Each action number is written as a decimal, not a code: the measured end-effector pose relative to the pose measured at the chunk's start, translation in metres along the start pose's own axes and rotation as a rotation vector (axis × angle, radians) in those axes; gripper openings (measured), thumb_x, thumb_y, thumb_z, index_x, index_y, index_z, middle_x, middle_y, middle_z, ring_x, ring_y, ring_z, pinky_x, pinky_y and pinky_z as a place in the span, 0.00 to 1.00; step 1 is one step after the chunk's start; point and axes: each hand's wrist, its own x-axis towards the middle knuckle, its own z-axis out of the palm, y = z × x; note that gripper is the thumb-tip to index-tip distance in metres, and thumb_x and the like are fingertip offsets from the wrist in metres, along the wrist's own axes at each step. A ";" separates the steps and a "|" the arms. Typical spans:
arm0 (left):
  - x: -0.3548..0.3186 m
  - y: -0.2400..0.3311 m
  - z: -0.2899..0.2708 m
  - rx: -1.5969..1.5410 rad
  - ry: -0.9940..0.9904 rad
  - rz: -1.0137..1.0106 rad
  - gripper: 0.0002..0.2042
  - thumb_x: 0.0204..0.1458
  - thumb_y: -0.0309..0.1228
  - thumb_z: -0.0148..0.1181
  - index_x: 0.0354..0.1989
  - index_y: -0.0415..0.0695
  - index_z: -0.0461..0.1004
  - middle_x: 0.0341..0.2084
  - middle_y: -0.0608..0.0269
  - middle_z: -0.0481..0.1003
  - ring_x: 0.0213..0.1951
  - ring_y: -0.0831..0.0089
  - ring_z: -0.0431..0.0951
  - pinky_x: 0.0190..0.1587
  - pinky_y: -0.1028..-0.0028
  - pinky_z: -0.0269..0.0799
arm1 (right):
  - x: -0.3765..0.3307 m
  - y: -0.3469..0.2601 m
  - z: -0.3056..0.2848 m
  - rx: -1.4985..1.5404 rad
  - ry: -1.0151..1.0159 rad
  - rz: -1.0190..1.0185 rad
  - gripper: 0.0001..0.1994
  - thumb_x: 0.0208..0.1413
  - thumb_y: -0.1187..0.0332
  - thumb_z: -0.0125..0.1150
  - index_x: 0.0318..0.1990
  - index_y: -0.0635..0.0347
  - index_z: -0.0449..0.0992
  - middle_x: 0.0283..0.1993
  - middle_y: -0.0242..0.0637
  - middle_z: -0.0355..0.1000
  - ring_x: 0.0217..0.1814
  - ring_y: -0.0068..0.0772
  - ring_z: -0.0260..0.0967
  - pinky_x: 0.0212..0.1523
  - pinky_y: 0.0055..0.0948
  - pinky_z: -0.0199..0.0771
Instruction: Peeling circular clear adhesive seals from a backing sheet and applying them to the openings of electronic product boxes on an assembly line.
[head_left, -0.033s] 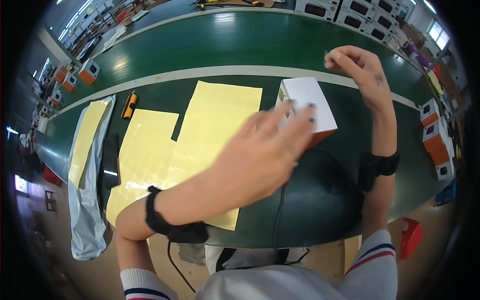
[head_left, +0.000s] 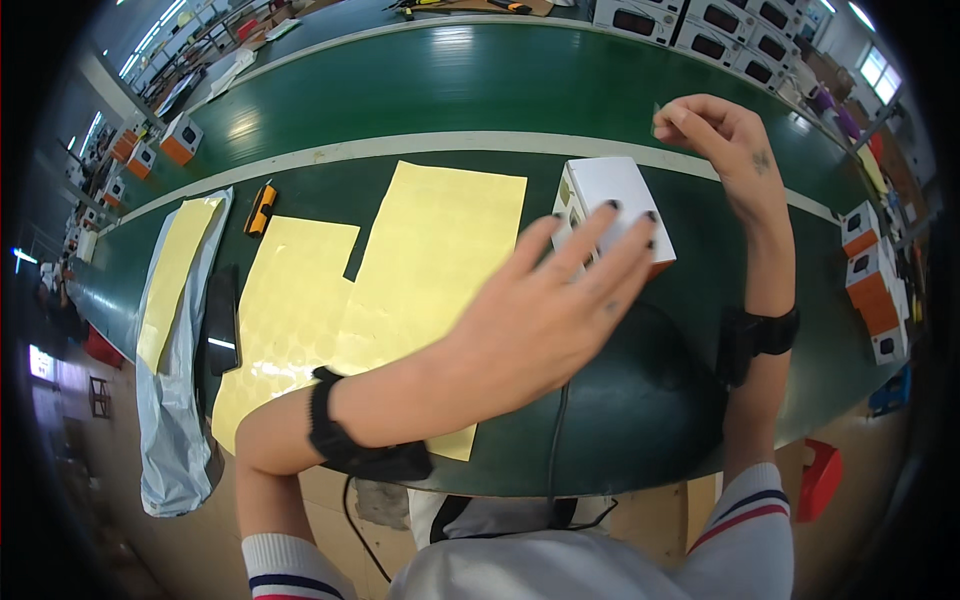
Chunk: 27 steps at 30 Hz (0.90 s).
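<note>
My left hand [head_left: 550,320] reaches across to the white and orange box [head_left: 608,172], its fingers stretched out and apart over the box's near part. Whether the fingertips press on the box I cannot tell. My right hand [head_left: 722,140] is raised beyond the box to the right, thumb and finger pinched on a small clear sticker [head_left: 656,118]. Under my left forearm lies a yellow backing sheet [head_left: 440,225] with a notch cut from its far edge. Faint round shapes show on the sheet's left part.
Left of the sheet lie an orange and black utility knife [head_left: 260,210], a dark phone-like slab [head_left: 220,320] and a silvery bag [head_left: 180,430] with a yellow strip on it. Stacked boxes [head_left: 875,285] stand at the right. A black cable [head_left: 557,440] crosses the table's near edge.
My left hand has shifted a little to the right, its fingers more spread over the box. My right hand has hardly moved and keeps its pinch.
</note>
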 end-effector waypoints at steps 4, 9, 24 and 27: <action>0.018 0.005 0.046 0.107 0.148 -0.082 0.28 0.44 0.28 0.60 0.57 0.42 0.64 0.58 0.53 0.62 0.57 0.53 0.63 0.53 0.63 0.63 | -0.004 0.000 -0.005 0.026 0.004 -0.006 0.12 0.57 0.66 0.56 0.38 0.70 0.76 0.35 0.36 0.75 0.39 0.24 0.72 0.48 0.23 0.71; 0.006 -0.020 0.032 -0.147 0.021 -0.004 0.26 0.41 0.22 0.60 0.53 0.44 0.66 0.58 0.56 0.63 0.60 0.53 0.62 0.53 0.60 0.63 | -0.003 0.001 -0.014 0.036 0.014 -0.011 0.13 0.57 0.65 0.57 0.39 0.69 0.77 0.35 0.36 0.75 0.39 0.23 0.72 0.48 0.23 0.71; -0.014 -0.036 0.033 -0.558 0.243 -0.217 0.22 0.32 0.29 0.68 0.42 0.51 0.78 0.55 0.50 0.62 0.46 0.53 0.73 0.46 0.64 0.71 | -0.001 0.000 0.003 0.060 -0.064 -0.011 0.11 0.54 0.67 0.59 0.36 0.69 0.77 0.32 0.36 0.75 0.36 0.23 0.72 0.46 0.22 0.72; -0.022 -0.041 0.026 -0.709 0.168 -0.176 0.25 0.28 0.27 0.68 0.43 0.52 0.79 0.55 0.50 0.64 0.45 0.56 0.74 0.47 0.65 0.71 | -0.005 -0.006 0.006 0.094 -0.124 -0.005 0.11 0.54 0.68 0.59 0.36 0.70 0.77 0.32 0.36 0.75 0.36 0.22 0.71 0.45 0.21 0.71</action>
